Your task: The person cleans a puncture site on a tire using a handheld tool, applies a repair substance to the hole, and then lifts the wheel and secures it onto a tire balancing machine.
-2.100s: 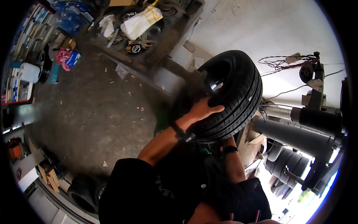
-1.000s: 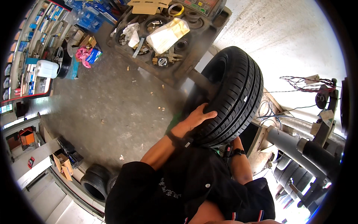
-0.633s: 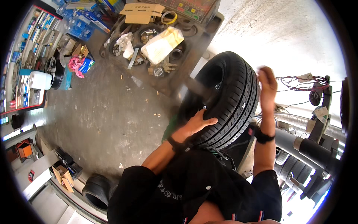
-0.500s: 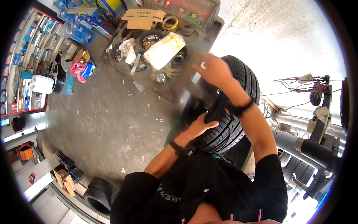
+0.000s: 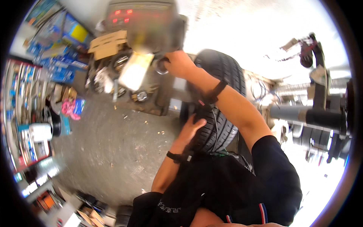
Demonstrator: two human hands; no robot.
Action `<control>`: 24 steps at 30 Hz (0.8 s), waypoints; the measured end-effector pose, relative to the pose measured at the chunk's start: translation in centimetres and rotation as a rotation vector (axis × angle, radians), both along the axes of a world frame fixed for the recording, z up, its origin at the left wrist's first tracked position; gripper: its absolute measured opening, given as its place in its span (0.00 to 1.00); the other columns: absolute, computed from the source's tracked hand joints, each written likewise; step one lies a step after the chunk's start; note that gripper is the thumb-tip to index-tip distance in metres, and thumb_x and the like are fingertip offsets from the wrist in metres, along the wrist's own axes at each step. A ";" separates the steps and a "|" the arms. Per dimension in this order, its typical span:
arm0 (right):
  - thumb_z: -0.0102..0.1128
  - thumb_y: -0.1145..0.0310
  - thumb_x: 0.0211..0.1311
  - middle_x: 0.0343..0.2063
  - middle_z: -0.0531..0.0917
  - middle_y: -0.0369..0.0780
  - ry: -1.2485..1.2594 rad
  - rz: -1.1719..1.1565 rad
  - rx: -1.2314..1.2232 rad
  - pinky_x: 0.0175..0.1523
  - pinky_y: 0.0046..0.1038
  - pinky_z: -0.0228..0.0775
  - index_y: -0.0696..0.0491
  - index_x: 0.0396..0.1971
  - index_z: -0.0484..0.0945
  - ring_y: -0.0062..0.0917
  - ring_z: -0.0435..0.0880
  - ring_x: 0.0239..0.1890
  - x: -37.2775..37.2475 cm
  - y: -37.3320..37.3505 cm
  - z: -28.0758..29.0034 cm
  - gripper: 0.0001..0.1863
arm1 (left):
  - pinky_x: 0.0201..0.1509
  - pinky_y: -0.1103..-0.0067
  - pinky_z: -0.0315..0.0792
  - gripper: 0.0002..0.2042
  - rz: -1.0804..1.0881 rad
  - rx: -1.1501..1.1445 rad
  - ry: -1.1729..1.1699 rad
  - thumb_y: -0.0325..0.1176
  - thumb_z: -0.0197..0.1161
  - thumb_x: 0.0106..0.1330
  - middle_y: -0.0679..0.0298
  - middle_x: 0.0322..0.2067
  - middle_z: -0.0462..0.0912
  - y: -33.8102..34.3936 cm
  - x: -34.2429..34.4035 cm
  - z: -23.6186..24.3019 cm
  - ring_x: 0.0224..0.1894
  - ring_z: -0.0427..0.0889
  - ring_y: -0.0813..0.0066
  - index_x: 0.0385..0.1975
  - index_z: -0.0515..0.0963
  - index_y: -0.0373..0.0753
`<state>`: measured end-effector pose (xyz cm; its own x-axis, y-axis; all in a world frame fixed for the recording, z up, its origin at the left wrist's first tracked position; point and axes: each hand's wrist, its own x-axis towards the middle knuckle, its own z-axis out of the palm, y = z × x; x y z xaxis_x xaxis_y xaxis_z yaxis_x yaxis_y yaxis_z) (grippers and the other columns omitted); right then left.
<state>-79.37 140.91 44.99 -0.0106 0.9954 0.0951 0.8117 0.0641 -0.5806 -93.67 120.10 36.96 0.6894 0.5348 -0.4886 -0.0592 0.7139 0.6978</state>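
A black tyre [image 5: 227,75] with grooved tread stands upright in front of me. My left hand [image 5: 189,130] grips its near left edge, thumb stretched toward the tread and the other fingers partly hidden along the side. Beyond the tyre, my right hand [image 5: 178,65] is over the right part of a machine's tray top [image 5: 160,102], fingers closed at a bulky dark object [image 5: 153,34]. Motion smears that object, so its kind cannot be made out. Close to the right hand's fingers is a metal ring [image 5: 161,66] on the tray.
The tray bears a white-and-yellow package [image 5: 136,70], a cardboard piece [image 5: 107,43] and small metal parts. Behind it rises a control panel [image 5: 121,17] with red lit digits. Shelves [image 5: 28,113] line the left; a grey cylinder arm [image 5: 287,112] is at right. Small bits litter the floor.
My right hand has moved from above the tyre leftward and away from me to the tray, with the dark object. My left hand stays on the tyre. The whole view has turned.
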 end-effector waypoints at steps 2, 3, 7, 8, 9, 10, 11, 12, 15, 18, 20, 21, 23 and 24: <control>0.57 0.67 0.61 0.31 0.87 0.48 0.157 -0.091 0.061 0.45 0.35 0.78 0.58 0.42 0.83 0.39 0.86 0.36 2.8 -3.7 5.4 0.14 | 0.66 0.74 0.67 0.32 0.039 -0.104 0.001 0.45 0.65 0.68 0.54 0.57 0.77 0.4 -0.2 0.9 0.59 0.75 0.70 0.64 0.65 0.27; 0.57 0.69 0.62 0.32 0.87 0.45 0.386 -0.121 -0.042 0.44 0.31 0.79 0.59 0.44 0.83 0.34 0.87 0.36 4.0 -5.7 8.5 0.14 | 0.66 0.74 0.67 0.31 0.062 -0.135 0.050 0.44 0.64 0.69 0.54 0.57 0.77 0.3 -1.5 -1.8 0.59 0.75 0.69 0.64 0.66 0.28; 0.47 0.75 0.68 0.41 0.85 0.43 0.936 -0.337 0.067 0.37 0.24 0.83 0.61 0.57 0.74 0.26 0.87 0.34 12.7 -19.2 11.0 0.19 | 0.68 0.70 0.68 0.31 -0.046 -0.322 -0.106 0.48 0.59 0.70 0.52 0.60 0.75 0.3 -1.3 -0.2 0.62 0.75 0.63 0.64 0.67 0.30; 0.46 0.75 0.69 0.41 0.85 0.43 1.010 -0.381 0.145 0.37 0.24 0.84 0.60 0.60 0.71 0.28 0.87 0.32 14.2 -22.3 10.9 0.20 | 0.68 0.69 0.68 0.32 -0.077 -0.264 -0.133 0.49 0.58 0.70 0.53 0.60 0.75 0.9 -1.3 -1.0 0.62 0.75 0.61 0.65 0.67 0.30; 0.46 0.75 0.70 0.41 0.84 0.44 1.181 -0.446 0.163 0.35 0.26 0.84 0.59 0.61 0.70 0.28 0.87 0.32 15.9 -25.7 9.8 0.20 | 0.69 0.67 0.65 0.33 0.000 -0.205 -0.123 0.51 0.60 0.69 0.56 0.61 0.75 0.7 -0.6 -0.9 0.62 0.74 0.62 0.65 0.67 0.31; 0.46 0.75 0.71 0.41 0.84 0.44 1.363 -0.508 0.179 0.34 0.27 0.84 0.58 0.61 0.69 0.28 0.87 0.31 16.9 -29.2 7.5 0.20 | 0.70 0.66 0.64 0.35 -0.006 -0.190 -0.069 0.53 0.60 0.68 0.57 0.62 0.74 0.5 -1.0 -1.6 0.63 0.73 0.61 0.66 0.66 0.32; 0.45 0.76 0.71 0.38 0.84 0.43 1.486 -0.546 0.182 0.30 0.27 0.82 0.57 0.59 0.71 0.27 0.86 0.31 18.1 -31.9 5.3 0.18 | 0.70 0.64 0.64 0.36 -0.001 -0.175 -0.017 0.55 0.61 0.68 0.58 0.64 0.73 0.6 -1.6 -2.6 0.64 0.72 0.59 0.67 0.66 0.33; 0.46 0.78 0.70 0.38 0.84 0.43 1.438 -0.720 0.170 0.29 0.25 0.79 0.57 0.58 0.72 0.25 0.85 0.29 18.5 -34.0 2.4 0.19 | 0.70 0.62 0.63 0.38 0.010 -0.152 0.044 0.57 0.61 0.67 0.59 0.65 0.72 0.8 -2.4 -3.2 0.65 0.71 0.58 0.68 0.65 0.35; 0.44 0.84 0.65 0.37 0.85 0.40 1.277 -1.006 -0.087 0.29 0.24 0.77 0.53 0.55 0.77 0.23 0.83 0.27 21.2 -38.5 -6.8 0.22 | 0.70 0.61 0.63 0.38 0.077 -0.144 0.138 0.57 0.62 0.66 0.60 0.65 0.71 0.5 -3.8 -3.7 0.66 0.70 0.58 0.68 0.65 0.36; 0.45 0.83 0.65 0.38 0.85 0.38 1.163 -1.141 -0.301 0.29 0.23 0.78 0.53 0.56 0.78 0.23 0.84 0.27 23.8 -40.5 -16.6 0.22 | 0.70 0.61 0.62 0.38 0.108 -0.157 0.139 0.59 0.62 0.65 0.62 0.66 0.70 0.5 -4.8 -4.2 0.66 0.69 0.57 0.68 0.66 0.38; 0.46 0.82 0.65 0.39 0.85 0.38 1.121 -1.139 -0.387 0.29 0.22 0.79 0.53 0.57 0.77 0.23 0.85 0.28 25.2 -40.5 -20.9 0.22 | 0.70 0.61 0.63 0.37 0.138 -0.172 0.128 0.60 0.62 0.66 0.62 0.65 0.72 0.5 -5.2 -5.0 0.65 0.70 0.58 0.67 0.67 0.39; 0.46 0.82 0.65 0.40 0.85 0.38 1.098 -1.134 -0.432 0.29 0.22 0.80 0.54 0.57 0.77 0.24 0.85 0.29 25.5 -39.9 -21.9 0.22 | 0.70 0.61 0.63 0.37 0.155 -0.187 0.112 0.60 0.61 0.66 0.62 0.65 0.72 0.4 -5.3 -5.1 0.65 0.71 0.58 0.67 0.67 0.39; 0.46 0.81 0.65 0.40 0.85 0.38 1.083 -1.088 -0.549 0.29 0.22 0.81 0.53 0.57 0.77 0.24 0.86 0.30 25.8 -38.9 -23.7 0.22 | 0.71 0.61 0.63 0.37 0.176 -0.212 0.080 0.60 0.61 0.66 0.61 0.64 0.74 0.3 -5.8 -5.5 0.64 0.72 0.59 0.66 0.68 0.38; 0.47 0.81 0.66 0.40 0.85 0.38 1.069 -1.063 -0.604 0.30 0.22 0.82 0.53 0.57 0.77 0.23 0.86 0.31 26.1 -38.4 -24.4 0.22 | 0.71 0.61 0.63 0.37 0.170 -0.196 0.067 0.60 0.60 0.66 0.61 0.64 0.73 0.1 -5.8 -5.5 0.65 0.72 0.58 0.66 0.68 0.38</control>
